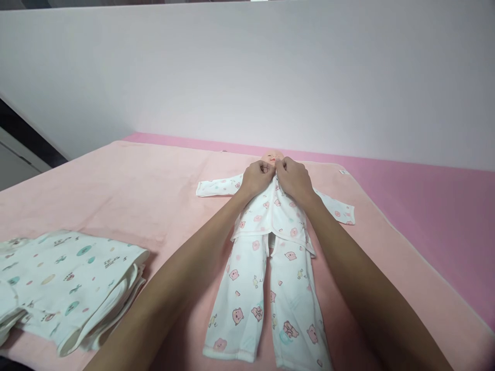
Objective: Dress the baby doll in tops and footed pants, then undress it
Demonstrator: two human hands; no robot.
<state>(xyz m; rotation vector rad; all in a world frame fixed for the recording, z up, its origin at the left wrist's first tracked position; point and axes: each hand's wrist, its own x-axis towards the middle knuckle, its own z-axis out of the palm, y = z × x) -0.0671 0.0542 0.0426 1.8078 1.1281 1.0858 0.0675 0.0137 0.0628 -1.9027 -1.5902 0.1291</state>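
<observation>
Basically, starting far L: the folded printed cloth sits on the pink mat, close by the L forearm in view; can't tell if they touch. If that elbow swings out, it could drag the layers & rumple the mat.

Next, the L sleeve lies out flat on the mat; a hard pull at the neck could twist it b/c nothing pins the cuff.

Mid: the L grip is pinched at the neckline of the white top, which lies face up below the doll's head. Trousers lie under its hem, legs apart; if the top gets tugged up, the hem could lift off the waist, & a small gap already shows there.

The R grip also pinches the neckline, fingertips nearly meeting the L ones. Whatever fastener's there is hidden/too small to tell; uneven tension prob. makes the front edges line up wrong. Pressing too high could shove the head back, w/ the mat's far edge near.

Far R: the R sleeve angles down, partly behind the R forearm, so a careless wrist could snag it.
</observation>
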